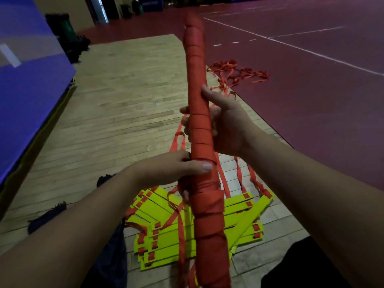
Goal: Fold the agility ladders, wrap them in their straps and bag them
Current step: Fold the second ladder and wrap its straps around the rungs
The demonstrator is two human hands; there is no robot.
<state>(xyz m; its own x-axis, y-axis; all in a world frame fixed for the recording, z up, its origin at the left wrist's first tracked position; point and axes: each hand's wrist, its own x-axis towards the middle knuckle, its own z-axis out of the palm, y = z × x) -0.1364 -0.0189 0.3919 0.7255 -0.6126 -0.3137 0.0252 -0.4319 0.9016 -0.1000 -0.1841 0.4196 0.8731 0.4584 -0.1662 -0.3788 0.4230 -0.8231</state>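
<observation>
At centre frame you hold the strap-wrapped ladder bundle [197,100] upright. Your left hand [176,167] grips it low, thumb across the front, and your right hand [226,129] has its fingers [185,121] curled round it higher up. Pull each turn taut, overlap the previous one, and tuck the loose strap tail [178,142] under a wrap. At lower centre, the yellow ladder [170,235] lies fanned on the floor.

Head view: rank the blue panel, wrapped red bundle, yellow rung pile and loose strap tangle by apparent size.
1. Blue panel.
2-3. Wrapped red bundle and yellow rung pile: unsure; bundle longer but nearer, pile broader, partly hidden.
4. Loose strap tangle, farthest.
</observation>
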